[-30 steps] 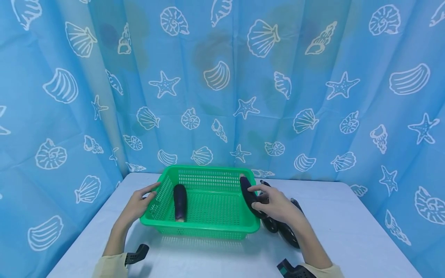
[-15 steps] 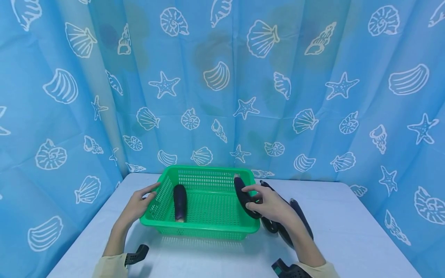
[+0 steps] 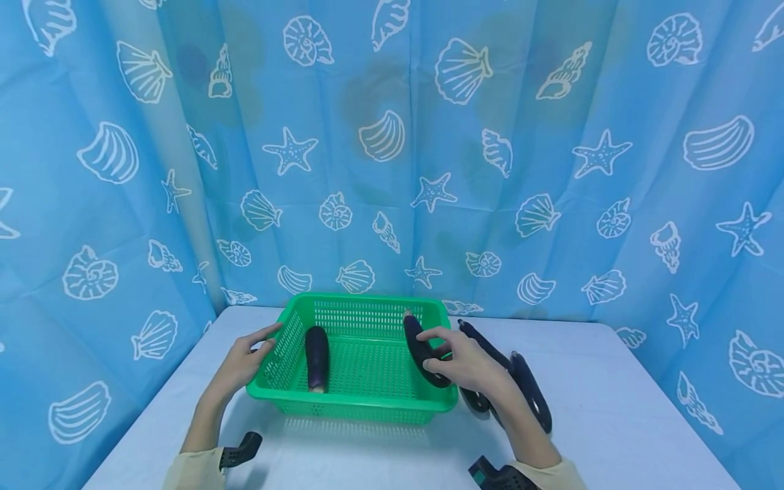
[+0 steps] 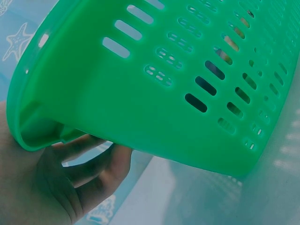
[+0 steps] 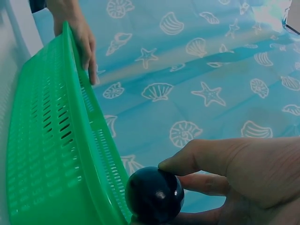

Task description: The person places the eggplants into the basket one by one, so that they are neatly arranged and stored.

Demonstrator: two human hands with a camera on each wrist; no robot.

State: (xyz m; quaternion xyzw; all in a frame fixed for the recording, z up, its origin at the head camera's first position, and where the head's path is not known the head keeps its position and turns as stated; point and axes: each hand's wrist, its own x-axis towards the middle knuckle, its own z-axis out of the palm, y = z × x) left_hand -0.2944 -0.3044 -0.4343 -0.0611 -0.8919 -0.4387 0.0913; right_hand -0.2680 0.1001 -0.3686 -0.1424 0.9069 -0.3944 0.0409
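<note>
A dark purple eggplant [image 3: 416, 344] is pinched between the thumb and fingers of my right hand [image 3: 468, 362], over the right side of the green plastic basket [image 3: 352, 403]. Seen from the right wrist, the rounded, shiny end of this eggplant [image 5: 154, 194] is beside the basket's rim [image 5: 86, 140]. My left hand [image 3: 240, 364] holds the basket's left rim; in the left wrist view its fingers [image 4: 105, 176] curl below the rim, against the outer wall. Another eggplant [image 3: 316, 357] lies lengthwise inside the basket, toward its left.
Several more eggplants lie right of the basket on the white table [image 3: 612, 408], one of them [image 3: 531, 393] farthest right, others partly hidden by my right hand and forearm. A blue curtain [image 3: 392, 170] with white shells hangs behind the table.
My right hand has carried its eggplant leftward, from the basket's right rim to farther over the inside. More of the eggplants on the table now shows. The left hand and basket stay put.
</note>
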